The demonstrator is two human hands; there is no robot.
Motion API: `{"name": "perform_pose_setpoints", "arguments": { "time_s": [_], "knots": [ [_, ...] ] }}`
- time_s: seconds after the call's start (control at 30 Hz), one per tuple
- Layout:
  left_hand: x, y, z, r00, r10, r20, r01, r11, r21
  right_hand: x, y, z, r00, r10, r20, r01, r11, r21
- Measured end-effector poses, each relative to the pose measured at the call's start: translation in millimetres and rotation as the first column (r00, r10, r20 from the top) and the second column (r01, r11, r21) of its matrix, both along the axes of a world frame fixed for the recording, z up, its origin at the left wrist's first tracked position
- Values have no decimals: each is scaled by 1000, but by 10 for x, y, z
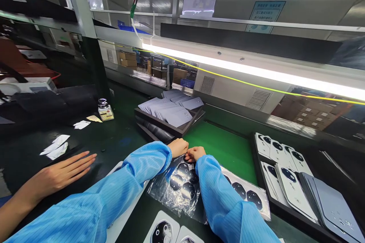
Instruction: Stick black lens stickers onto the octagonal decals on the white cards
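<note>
My left hand (178, 147) and my right hand (196, 153) meet near the middle, fingers pinched together at the top edge of a clear plastic bag (159, 193). Inside the bag are several round, shiny black camera lens covers (188, 191). Beneath my right forearm lies a second clear pack of round black covers (253, 199), partly hidden by the blue sleeve. Close to me, at the bottom edge, white phone back panels (162, 231) with round black camera areas are partly cut off by the frame.
A co-worker's hand (57, 176) lies at left near paper scraps (55, 147) and a small bottle (105, 111). Behind my hands stands a black tray (159, 123) of grey panels. At right, another black tray (261, 171) holds white and grey panels. A lamp (242, 68) spans above.
</note>
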State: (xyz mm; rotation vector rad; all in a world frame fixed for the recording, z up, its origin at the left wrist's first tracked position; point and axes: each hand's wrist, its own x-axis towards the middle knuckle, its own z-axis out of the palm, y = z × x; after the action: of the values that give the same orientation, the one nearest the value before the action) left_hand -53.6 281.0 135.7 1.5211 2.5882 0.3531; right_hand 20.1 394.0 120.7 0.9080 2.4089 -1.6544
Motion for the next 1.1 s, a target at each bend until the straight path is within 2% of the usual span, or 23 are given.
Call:
{"name": "perform_pose_setpoints", "arguments": {
  "time_s": [0.17,0.27,0.37,0.43,0.53,0.67,0.77,0.9,1.03,1.1],
  "knots": [
    [1,22,-21,999,47,-23,-48,998,-33,-13,35,-53,995,98,16,-99,982,158],
    [18,41,-64,995,88,-54,-91,995,-51,33,28,-40,986,160,53,-168,928,332],
    [35,61,-105,992,98,-83,-104,992,-69,138,-7,4,972,205,118,-236,799,553],
    [43,74,-124,991,91,-100,-99,992,-79,238,-46,41,957,238,165,-286,682,673],
    [44,92,-143,989,81,-126,-94,991,-94,417,-114,109,922,319,221,-363,507,782],
    [25,97,-177,984,82,-158,-97,991,-91,668,-175,209,842,448,300,-465,320,826],
    [44,86,-204,981,85,-175,-96,994,-52,825,-182,243,791,505,346,-508,227,831],
    [162,107,-204,983,28,-184,-19,999,50,913,-177,221,768,502,398,-536,164,828],
    [240,212,-226,979,-165,-123,180,975,129,888,-185,211,771,475,423,-536,127,835],
    [213,261,-272,969,-232,-83,243,958,152,881,-197,223,772,471,426,-530,107,841]
  ]
}}
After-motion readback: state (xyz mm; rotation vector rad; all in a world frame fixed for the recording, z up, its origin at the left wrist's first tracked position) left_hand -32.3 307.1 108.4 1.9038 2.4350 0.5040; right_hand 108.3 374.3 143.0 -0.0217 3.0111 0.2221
